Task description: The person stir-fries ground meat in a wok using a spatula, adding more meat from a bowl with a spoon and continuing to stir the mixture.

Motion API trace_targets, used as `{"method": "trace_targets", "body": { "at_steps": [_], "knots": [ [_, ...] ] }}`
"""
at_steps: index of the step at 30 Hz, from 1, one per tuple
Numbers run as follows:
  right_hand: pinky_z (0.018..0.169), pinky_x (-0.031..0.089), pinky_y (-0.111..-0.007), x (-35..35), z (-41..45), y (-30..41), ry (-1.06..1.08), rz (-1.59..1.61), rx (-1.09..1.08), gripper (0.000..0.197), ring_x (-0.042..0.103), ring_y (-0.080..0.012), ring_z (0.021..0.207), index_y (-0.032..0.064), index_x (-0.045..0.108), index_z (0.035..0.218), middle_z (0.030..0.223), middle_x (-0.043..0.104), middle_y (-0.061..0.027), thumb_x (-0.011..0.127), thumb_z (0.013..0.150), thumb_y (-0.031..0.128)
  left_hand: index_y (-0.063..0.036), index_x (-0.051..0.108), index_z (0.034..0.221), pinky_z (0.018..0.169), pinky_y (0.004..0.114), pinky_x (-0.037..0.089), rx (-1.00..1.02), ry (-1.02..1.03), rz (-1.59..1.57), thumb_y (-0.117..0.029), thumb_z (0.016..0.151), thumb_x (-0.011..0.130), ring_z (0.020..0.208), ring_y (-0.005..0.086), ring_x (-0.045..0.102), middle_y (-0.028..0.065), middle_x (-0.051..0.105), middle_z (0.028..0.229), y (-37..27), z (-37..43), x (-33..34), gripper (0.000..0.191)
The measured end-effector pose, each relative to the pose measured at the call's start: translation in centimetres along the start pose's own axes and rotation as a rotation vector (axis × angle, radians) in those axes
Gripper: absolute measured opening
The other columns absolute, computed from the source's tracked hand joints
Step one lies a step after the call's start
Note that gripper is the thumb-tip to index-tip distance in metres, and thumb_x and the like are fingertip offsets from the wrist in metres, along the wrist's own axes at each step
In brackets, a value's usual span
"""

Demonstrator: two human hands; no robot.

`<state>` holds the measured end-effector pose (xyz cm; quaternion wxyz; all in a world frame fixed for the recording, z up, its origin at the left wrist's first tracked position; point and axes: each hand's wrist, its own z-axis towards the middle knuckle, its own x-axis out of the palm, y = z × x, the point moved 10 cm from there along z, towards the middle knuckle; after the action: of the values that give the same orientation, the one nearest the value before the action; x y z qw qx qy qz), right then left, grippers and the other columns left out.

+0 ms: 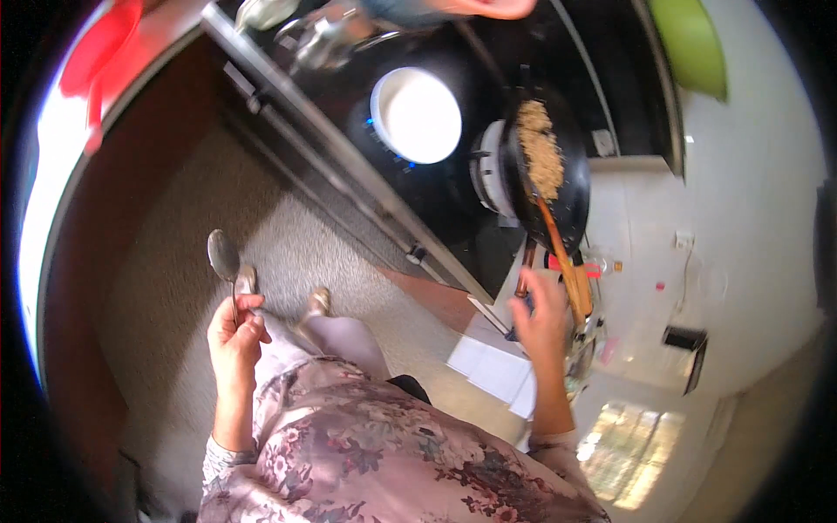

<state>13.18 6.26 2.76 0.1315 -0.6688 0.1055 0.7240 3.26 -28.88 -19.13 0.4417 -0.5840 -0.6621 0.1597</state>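
Observation:
My left hand (237, 343) holds a metal spoon (223, 255) by its handle, bowl end up, over the floor. My right hand (544, 314), slightly blurred, has its fingers apart beside the brown handle (525, 271) of a black wok (575, 176). I see no grip on that handle. Crumbly light-brown food (541, 153) lies inside the wok. A wooden-handled turner (556, 238) leans in the wok, its far end by the food and its handle passing close to my right hand. The wok rests over a burner (492, 168) of the black cooktop.
A white bowl (418, 116) stands on the cooktop (480, 252), near small blue lights. Shiny metal utensils (320, 42) lie further off, blurred. A metal rail (366, 199) runs along the front edge. Red plastic ware (101, 52) is at upper left, a green object (690, 49) at upper right.

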Motion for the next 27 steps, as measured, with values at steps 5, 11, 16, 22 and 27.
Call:
{"method": "trace_targets", "body": {
  "at_steps": [5,11,16,22,27],
  "knots": [
    [0.08,0.042,-0.045,-1.7,-1.1,-13.4,0.099,-0.265,0.265,0.062,0.051,-0.0384,0.095,0.0169,0.04,0.129,0.107,0.051,-0.0177,0.066,0.073,0.012,-0.0024,0.057,0.099,0.045,0.018,0.033,0.123,0.132,0.022,-0.003,0.078,0.053,0.053,0.0058,0.049,-0.0028,0.051,0.064,-2.3,0.8,7.9,0.022],
    [0.071,0.045,-0.042,-7.4,0.2,-22.3,0.341,-0.011,0.395,0.045,0.057,-0.0339,0.085,0.0233,0.048,0.125,0.096,0.057,-0.0192,0.058,0.081,0.018,-0.0021,0.057,0.099,0.037,0.017,0.026,0.136,0.217,0.041,0.0,0.078,0.052,0.047,0.003,0.044,-0.0013,0.052,0.065,-2.0,-1.4,19.8,0.022],
    [0.058,0.045,-0.04,-18.9,-0.1,-22.2,0.255,-0.37,0.008,0.039,0.059,-0.0293,0.068,0.0215,0.059,0.113,0.076,0.061,-0.0132,0.058,0.076,0.01,-0.0023,0.058,0.098,0.035,0.016,0.022,0.139,0.274,-0.006,0.001,0.079,0.051,0.04,0.0022,0.037,0.0019,0.055,0.061,-2.4,-3.7,26.3,0.021],
    [0.059,0.047,-0.039,-15.6,3.0,-23.0,0.127,-0.485,-0.077,0.019,0.062,-0.0255,0.07,0.015,0.065,0.094,0.071,0.061,-0.011,0.055,0.077,0.014,-0.0018,0.056,0.097,0.036,0.018,0.023,0.192,0.255,0.075,0.0,0.079,0.049,0.04,0.0034,0.036,0.0006,0.051,0.059,-2.7,-4.1,28.7,0.019],
    [0.054,0.044,-0.035,-11.4,3.9,-23.2,-0.064,-0.631,-0.03,0.027,0.061,-0.0226,0.067,0.0173,0.063,0.101,0.071,0.057,-0.0077,0.055,0.076,0.015,-0.004,0.056,0.097,0.035,0.018,0.023,0.227,0.245,0.163,-0.004,0.08,0.049,0.038,0.0038,0.033,0.0001,0.049,0.055,-4.1,-3.2,29.7,0.019]
  ]
}}
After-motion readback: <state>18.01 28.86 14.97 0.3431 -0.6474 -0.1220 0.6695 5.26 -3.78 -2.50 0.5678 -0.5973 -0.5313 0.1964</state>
